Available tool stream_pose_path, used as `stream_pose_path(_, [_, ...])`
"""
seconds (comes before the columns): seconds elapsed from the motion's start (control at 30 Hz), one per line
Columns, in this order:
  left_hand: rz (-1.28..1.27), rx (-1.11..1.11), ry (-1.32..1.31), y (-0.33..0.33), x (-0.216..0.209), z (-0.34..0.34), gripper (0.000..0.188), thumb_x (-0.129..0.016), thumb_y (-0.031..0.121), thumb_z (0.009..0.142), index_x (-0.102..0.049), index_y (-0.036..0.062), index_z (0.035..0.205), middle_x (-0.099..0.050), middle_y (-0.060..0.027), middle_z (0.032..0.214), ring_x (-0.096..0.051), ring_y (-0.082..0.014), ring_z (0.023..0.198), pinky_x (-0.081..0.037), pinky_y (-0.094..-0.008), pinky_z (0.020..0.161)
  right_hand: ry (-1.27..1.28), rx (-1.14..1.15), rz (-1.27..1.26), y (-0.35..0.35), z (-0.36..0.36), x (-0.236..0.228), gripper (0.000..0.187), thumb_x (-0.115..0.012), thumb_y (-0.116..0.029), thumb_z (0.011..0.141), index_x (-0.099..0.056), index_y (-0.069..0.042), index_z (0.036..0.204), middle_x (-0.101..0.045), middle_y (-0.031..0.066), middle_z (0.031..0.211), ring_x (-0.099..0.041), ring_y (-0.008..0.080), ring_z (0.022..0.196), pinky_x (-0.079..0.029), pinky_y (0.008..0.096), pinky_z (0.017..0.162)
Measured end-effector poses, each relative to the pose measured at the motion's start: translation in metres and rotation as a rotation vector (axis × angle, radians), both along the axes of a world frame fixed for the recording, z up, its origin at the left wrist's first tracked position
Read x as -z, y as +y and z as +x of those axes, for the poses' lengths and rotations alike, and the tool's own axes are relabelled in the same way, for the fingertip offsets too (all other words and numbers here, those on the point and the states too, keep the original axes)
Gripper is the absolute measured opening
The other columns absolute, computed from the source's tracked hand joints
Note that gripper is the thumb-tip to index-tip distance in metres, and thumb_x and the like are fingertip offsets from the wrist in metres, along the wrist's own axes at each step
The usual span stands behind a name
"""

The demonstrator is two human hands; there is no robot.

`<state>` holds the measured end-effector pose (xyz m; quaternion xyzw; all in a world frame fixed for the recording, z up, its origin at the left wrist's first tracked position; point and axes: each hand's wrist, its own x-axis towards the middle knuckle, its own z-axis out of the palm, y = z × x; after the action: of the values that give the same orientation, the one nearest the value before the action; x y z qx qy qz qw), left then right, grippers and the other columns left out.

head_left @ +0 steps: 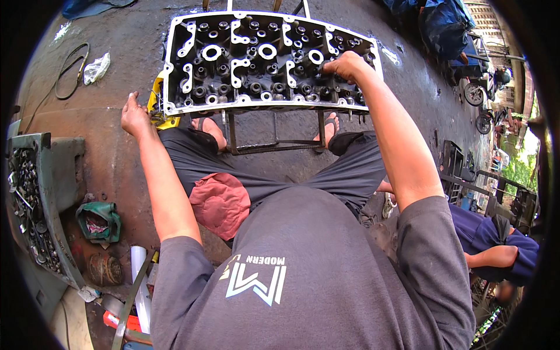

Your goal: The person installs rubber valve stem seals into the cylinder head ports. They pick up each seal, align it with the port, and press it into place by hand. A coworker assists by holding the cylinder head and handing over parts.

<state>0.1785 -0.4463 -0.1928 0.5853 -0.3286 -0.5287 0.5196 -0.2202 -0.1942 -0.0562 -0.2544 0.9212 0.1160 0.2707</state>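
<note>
A large metal engine cylinder head (268, 103) lies in front of me, raised on a metal stand (274, 146). Its face has a bright rim, dark oily hollows and several round valve springs and ports. My right hand (348, 67) reaches over its right half, fingers bent together and pointing down at a dark spot; what they hold, if anything, is hidden. Beside the left end of the head, my left hand (137, 116) is raised with its fingers drawn together, and I cannot make out what is in them. Close to it is a yellow object (168, 122), partly behind the head.
A pink-red cloth (220, 201) rests on my left thigh. To the left stand a bin of metal parts (44, 216), a green container (98, 221) and a white tube (141, 286). A cable (63, 73) lies on the floor. Another person's arm (493, 256) shows at right.
</note>
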Motion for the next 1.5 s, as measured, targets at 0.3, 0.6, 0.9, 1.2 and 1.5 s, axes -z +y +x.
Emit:
stream_pose_path(0.3, [0.032, 0.056, -0.019, 0.001, -0.003, -0.003, 0.021, -0.066, 0.021, 0.089, -0.072, 0.0018, 0.092, -0.046, 0.0035, 0.062, -0.041, -0.0065, 0.044, -0.031, -0.0226, 0.039, -0.022, 0.069, -0.16, 0.004, 0.006, -0.005, 0.073, -0.084, -0.052, 0.063, -0.067, 0.012, 0.094, -0.067, 0.0179, 0.086, -0.064, 0.0258, 0.068, -0.053, 0.0359, 0.062])
stream_pose_path(0.6, [0.05, 0.092, 0.0, 0.005, -0.009, 0.002, 0.024, -0.062, 0.023, 0.093, -0.071, 0.0012, 0.099, -0.045, 0.0043, 0.063, -0.041, -0.0052, 0.046, -0.029, -0.0208, 0.04, 0.041, 0.026, -0.106, -0.001, 0.009, -0.006, 0.069, -0.083, -0.055, 0.06, -0.07, 0.007, 0.089, -0.068, 0.0139, 0.083, -0.066, 0.0227, 0.068, -0.054, 0.0334, 0.059])
stream_pose_path(0.9, [0.043, 0.134, -0.011, 0.001, -0.009, -0.004, 0.026, -0.062, 0.024, 0.093, -0.07, 0.0009, 0.1, -0.044, 0.0037, 0.063, -0.042, -0.0059, 0.047, -0.029, -0.0211, 0.04, 0.057, 0.145, 0.096, -0.015, 0.017, 0.0, 0.072, -0.076, -0.054, 0.071, -0.064, -0.01, 0.126, -0.056, 0.0143, 0.137, -0.055, 0.0352, 0.123, -0.036, 0.0474, 0.107])
stream_pose_path(1.2, [0.053, 0.144, -0.063, 0.004, -0.008, -0.006, 0.025, -0.063, 0.025, 0.092, -0.072, 0.003, 0.101, -0.045, 0.0041, 0.064, -0.041, -0.0053, 0.046, -0.031, -0.0216, 0.041, 0.448, -0.262, -0.363, 0.014, 0.001, -0.053, 0.053, -0.074, -0.046, 0.075, -0.07, 0.0, 0.102, -0.07, 0.0193, 0.1, -0.069, 0.034, 0.09, -0.054, 0.0394, 0.083])
stream_pose_path(1.5, [-0.045, 0.11, -0.075, 0.0, -0.004, -0.023, 0.022, -0.066, 0.02, 0.091, -0.072, -0.0004, 0.093, -0.043, 0.0037, 0.06, -0.04, -0.0072, 0.046, -0.034, -0.0234, 0.045, -0.022, -0.332, -0.27, 0.011, 0.022, -0.024, 0.03, -0.071, -0.037, 0.08, -0.076, -0.009, 0.091, -0.072, 0.0134, 0.09, -0.069, 0.0309, 0.086, -0.054, 0.0394, 0.079])
